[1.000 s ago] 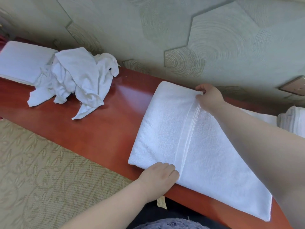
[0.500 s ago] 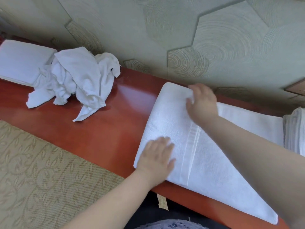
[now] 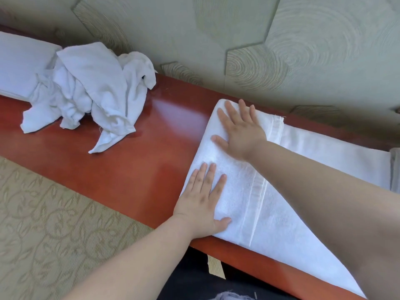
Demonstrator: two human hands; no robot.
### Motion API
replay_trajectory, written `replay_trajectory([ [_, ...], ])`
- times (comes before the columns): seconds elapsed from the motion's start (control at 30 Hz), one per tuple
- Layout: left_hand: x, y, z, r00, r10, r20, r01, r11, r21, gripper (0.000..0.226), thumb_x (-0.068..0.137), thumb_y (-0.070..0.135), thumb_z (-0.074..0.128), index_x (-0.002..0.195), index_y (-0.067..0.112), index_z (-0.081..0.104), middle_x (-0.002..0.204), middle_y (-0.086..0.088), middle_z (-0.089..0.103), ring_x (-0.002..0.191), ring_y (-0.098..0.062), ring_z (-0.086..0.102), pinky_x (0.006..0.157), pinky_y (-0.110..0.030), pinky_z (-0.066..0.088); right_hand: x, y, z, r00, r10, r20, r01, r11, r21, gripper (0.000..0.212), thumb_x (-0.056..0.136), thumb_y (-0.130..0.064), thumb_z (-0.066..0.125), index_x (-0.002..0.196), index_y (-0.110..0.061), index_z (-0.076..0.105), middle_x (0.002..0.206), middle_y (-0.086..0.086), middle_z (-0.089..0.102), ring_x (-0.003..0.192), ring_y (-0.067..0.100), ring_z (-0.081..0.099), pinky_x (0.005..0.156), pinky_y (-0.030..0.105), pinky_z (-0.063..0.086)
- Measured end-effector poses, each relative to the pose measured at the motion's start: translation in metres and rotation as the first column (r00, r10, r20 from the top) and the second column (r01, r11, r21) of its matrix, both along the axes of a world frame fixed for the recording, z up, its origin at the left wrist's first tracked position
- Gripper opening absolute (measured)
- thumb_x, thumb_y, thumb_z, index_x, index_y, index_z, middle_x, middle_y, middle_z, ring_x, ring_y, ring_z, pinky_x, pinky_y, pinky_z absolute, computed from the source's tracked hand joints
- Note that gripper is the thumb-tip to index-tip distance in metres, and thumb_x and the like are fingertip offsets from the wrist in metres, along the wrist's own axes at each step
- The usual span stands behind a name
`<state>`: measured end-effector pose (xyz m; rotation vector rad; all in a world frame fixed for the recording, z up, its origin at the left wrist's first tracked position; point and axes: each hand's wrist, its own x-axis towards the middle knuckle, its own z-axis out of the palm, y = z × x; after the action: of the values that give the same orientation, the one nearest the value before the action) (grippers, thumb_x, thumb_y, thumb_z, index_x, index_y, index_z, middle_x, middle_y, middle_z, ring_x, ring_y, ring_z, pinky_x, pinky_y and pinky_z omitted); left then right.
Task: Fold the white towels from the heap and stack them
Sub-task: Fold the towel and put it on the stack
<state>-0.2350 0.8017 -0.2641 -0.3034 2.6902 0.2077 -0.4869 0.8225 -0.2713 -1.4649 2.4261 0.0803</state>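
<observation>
Step in hand, by my read: you're smoothing a fold. The towel point(image 3: 270, 224) lies on the tabletop point(image 3: 138, 161) at 4 o'clock, left end doubled over, hem stripe on top. Your left hand point(image 3: 203, 204) presses its near edge and your right hand point(image 3: 240, 131) its far edge. Both are flat with fingers spread, gripping nothing.

The unfolded length runs out to 3 o'clock under your right forearm. The next move probably calls for pinching an end and folding again with the edges kept square, then moving it to the folded stack point(image 3: 19, 61) at 9 o'clock. The heap point(image 3: 93, 94) at 10 o'clock holds several crumpled pieces, so plenty is left.

The tabletop is narrow, glossy red-brown wood, against a grey-green wall point(image 3: 281, 40) with hexagon panels. There's leaf-pattern carpet point(image 3: 54, 224) at 7 o'clock. The cloth point(image 3: 395, 169) at the 3 o'clock edge is cut off, so I can't identify it.
</observation>
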Motion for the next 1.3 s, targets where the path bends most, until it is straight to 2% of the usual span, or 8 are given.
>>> replay_trajectory([
  [0.17,0.002,0.0,-0.008,0.999,0.004,-0.032,-0.005,1.0,-0.015,0.114,0.081,0.08,0.038,0.166,0.018,-0.007,0.168,-0.02,-0.026,0.156,-0.039,-0.026,0.129,-0.056,0.003,-0.001,-0.001,-0.005,0.995,-0.097,0.023,0.098,0.994,-0.056,0.092,0.092,-0.08,0.009,0.165,-0.026,-0.004,0.173,-0.002,-0.009,0.159,0.026,-0.009,0.128,0.046,-0.005],
  [0.33,0.004,0.0,-0.009,0.999,-0.004,-0.047,0.002,0.999,-0.033,0.114,0.081,0.08,0.039,0.167,0.017,-0.001,0.17,-0.019,-0.023,0.157,-0.036,-0.022,0.129,-0.054,0.002,0.009,-0.01,0.0,0.985,-0.17,-0.005,0.17,0.984,-0.046,0.085,0.097,-0.07,0.011,0.165,-0.02,-0.004,0.173,0.004,-0.01,0.158,0.034,-0.014,0.126,0.054,-0.011],
  [0.5,0.003,0.0,-0.002,1.0,0.001,-0.012,-0.001,1.0,-0.013,0.111,0.086,0.08,0.035,0.166,0.016,-0.005,0.169,-0.015,-0.026,0.156,-0.03,-0.029,0.13,-0.053,0.0,0.05,0.016,0.008,0.981,0.138,0.138,-0.121,0.985,-0.122,0.073,0.1,-0.055,0.009,0.165,-0.023,0.011,0.174,-0.001,-0.001,0.159,0.024,-0.012,0.129,0.048,-0.003],
  [0.67,-0.001,-0.01,0.005,0.993,0.072,-0.097,-0.065,0.996,0.066,0.094,0.099,0.065,0.026,0.165,0.004,-0.001,0.172,-0.009,-0.022,0.157,-0.02,-0.024,0.128,-0.042,-0.007,0.059,0.047,0.024,0.993,-0.008,0.116,0.038,0.965,-0.26,0.071,0.105,-0.059,0.016,0.164,-0.021,0.019,0.173,0.003,0.006,0.16,0.028,-0.004,0.129,0.052,0.003],
  [0.8,-0.045,-0.035,0.003,0.984,0.144,-0.102,-0.137,0.988,0.069,0.08,0.103,0.057,0.014,0.166,0.01,0.0,0.173,-0.004,-0.019,0.159,-0.023,-0.017,0.13,-0.044,-0.002,0.083,0.114,0.0,0.992,-0.097,0.079,0.104,0.99,-0.095,0.076,0.102,-0.067,0.018,0.166,-0.027,0.009,0.173,0.001,-0.007,0.158,0.025,-0.017,0.128,0.054,0.007],
  [0.93,-0.108,-0.075,0.002,1.0,0.02,-0.004,-0.02,1.0,0.022,0.082,0.104,0.063,0.022,0.165,0.021,-0.015,0.168,0.001,-0.033,0.156,-0.027,-0.027,0.128,-0.044,-0.009,0.102,0.121,0.005,0.944,-0.304,0.125,0.307,0.952,0.001,0.078,0.1,-0.07,0.013,0.164,-0.031,-0.01,0.168,-0.002,-0.03,0.15,0.023,-0.037,0.127,0.051,-0.01],
  [1.13,-0.124,-0.079,0.001,0.924,-0.364,-0.119,0.362,0.932,-0.039,0.084,0.096,0.069,0.01,0.166,0.026,-0.008,0.172,-0.002,-0.022,0.158,-0.026,-0.022,0.129,-0.046,-0.01,0.156,0.142,0.001,0.897,-0.413,0.159,0.427,0.901,-0.073,0.082,0.098,-0.071,0.031,0.165,-0.034,0.003,0.172,0.001,-0.018,0.156,0.029,-0.025,0.128,0.055,0.001],
  [1.3,-0.104,-0.084,-0.015,0.927,-0.35,-0.136,0.341,0.936,-0.085,0.085,0.096,0.074,0.017,0.166,0.03,-0.008,0.173,-0.001,-0.019,0.159,-0.029,-0.02,0.129,-0.051,-0.003,0.172,0.131,-0.004,0.898,-0.416,0.141,0.433,0.892,-0.13,0.085,0.097,-0.07,0.038,0.165,-0.033,0.004,0.173,0.001,-0.013,0.158,0.031,-0.017,0.128,0.054,0.003],
])
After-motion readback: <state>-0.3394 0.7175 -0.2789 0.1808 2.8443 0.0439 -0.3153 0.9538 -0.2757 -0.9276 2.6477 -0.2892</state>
